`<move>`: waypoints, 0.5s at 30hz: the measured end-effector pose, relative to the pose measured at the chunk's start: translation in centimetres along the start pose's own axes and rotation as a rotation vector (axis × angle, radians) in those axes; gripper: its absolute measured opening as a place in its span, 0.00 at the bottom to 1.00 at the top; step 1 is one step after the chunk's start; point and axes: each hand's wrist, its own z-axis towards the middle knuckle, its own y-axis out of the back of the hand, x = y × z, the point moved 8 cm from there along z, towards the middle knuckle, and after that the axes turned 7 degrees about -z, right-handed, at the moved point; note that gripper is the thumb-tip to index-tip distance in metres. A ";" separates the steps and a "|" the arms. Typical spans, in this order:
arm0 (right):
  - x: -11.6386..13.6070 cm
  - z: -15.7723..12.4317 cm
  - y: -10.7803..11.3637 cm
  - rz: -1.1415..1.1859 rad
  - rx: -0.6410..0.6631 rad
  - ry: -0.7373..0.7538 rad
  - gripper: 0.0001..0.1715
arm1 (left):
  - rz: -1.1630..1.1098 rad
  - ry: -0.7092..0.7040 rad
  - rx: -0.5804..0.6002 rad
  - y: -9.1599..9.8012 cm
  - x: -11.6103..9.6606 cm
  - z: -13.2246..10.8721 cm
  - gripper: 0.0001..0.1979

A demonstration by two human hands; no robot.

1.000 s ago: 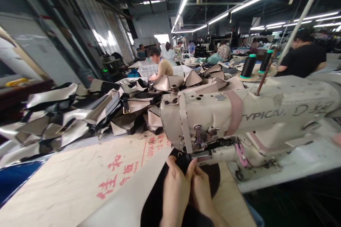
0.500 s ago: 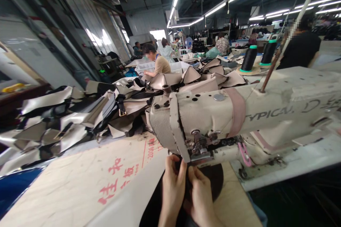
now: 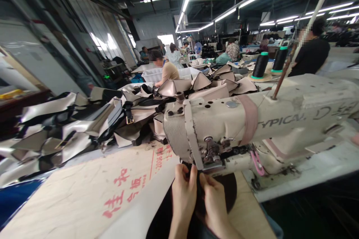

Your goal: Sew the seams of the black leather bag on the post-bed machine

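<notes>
Side by side at the front of the sewing machine, both my hands work close under its head. My left hand has its fingers bent and pinched on the black edge of a pale-and-black leather-like piece. Just to its right, my right hand presses thumb and fingers together on the same black material. The pale side of the piece spreads left over the wooden board. My hands and the machine head hide the needle and the exact spot they grip.
A large heap of pale and black pieces with buckles lies behind and left of the machine. The wooden board bears red lettering. Black thread cones stand behind the machine. A person in black stands at the right; others sit farther back.
The camera view has shifted slightly, so the machine head sits a little farther right. My hands keep their hold under it, with only slight movement.
</notes>
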 end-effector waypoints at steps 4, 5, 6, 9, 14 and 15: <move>-0.3 0.2 0.2 0.025 -0.018 -0.037 0.22 | 0.086 0.009 -0.023 0.2 -0.4 -0.1 0.13; -0.3 0.3 0.3 0.030 -0.020 -0.042 0.22 | 0.099 0.010 -0.031 0.2 -0.5 -0.1 0.13; -0.4 0.4 0.3 0.037 -0.023 -0.049 0.22 | 0.105 0.006 -0.035 0.3 -0.6 -0.2 0.12; -0.6 0.4 0.7 0.036 -0.040 -0.082 0.23 | 0.099 -0.002 -0.035 0.3 -0.8 -0.2 0.13; -0.5 0.1 1.1 -0.028 -0.043 -0.080 0.21 | 0.054 0.033 -0.010 0.0 -0.1 -0.2 0.14; -0.3 0.0 1.2 -0.046 -0.042 -0.071 0.21 | 0.048 0.029 -0.007 0.0 -0.1 -0.2 0.14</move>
